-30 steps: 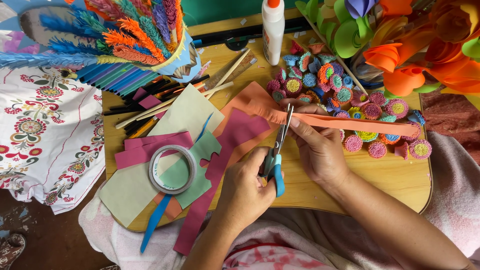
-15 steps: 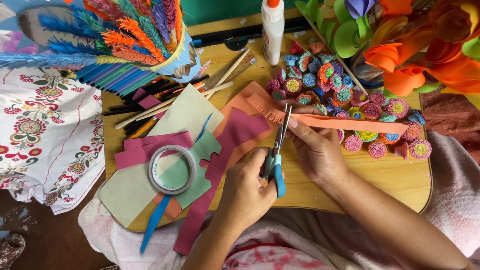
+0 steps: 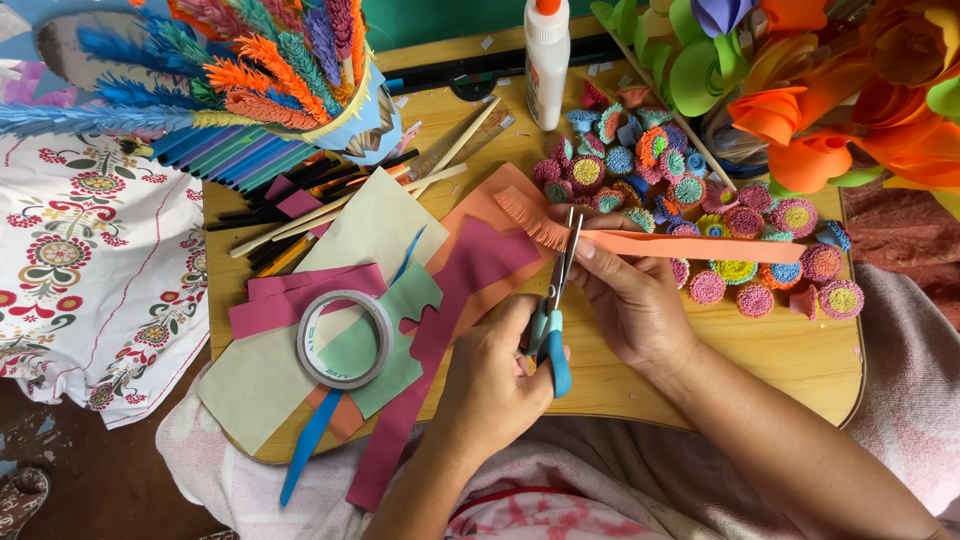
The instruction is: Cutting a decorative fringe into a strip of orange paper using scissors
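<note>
**Fringing an orange paper strip: cut in progress**

Cutting of a fringe along the orange paper strip (image 3: 690, 246) was judged to be the step in hand. The left hand (image 3: 490, 385) was closed through the handles of the blue-handled scissors (image 3: 553, 310), with the blades pointing away from the person and standing nearly closed across the strip. The right hand (image 3: 630, 300), just beside the scissors on their outer side, pinched the strip between thumb and fingers and held it level above the wooden board (image 3: 800, 365).

Condition of the strip: long, narrow, flat and uncreased on the right hand's far side, where it ran over the rolled paper discs (image 3: 700, 215). Beyond the blades, on the left hand's side, a short length was already slit into fine, even teeth (image 3: 525, 218), slightly drooping.

Judgement on the next cut: it would call for feeding the strip a little past the blades, keeping the spacing equal to the existing teeth and stopping each snip short of the far edge, so that the band stayed whole.

Near the left hand lay a tape roll (image 3: 345, 338) on felt and paper offcuts (image 3: 440, 290); a glue bottle (image 3: 546, 55) stood well beyond both hands.
</note>
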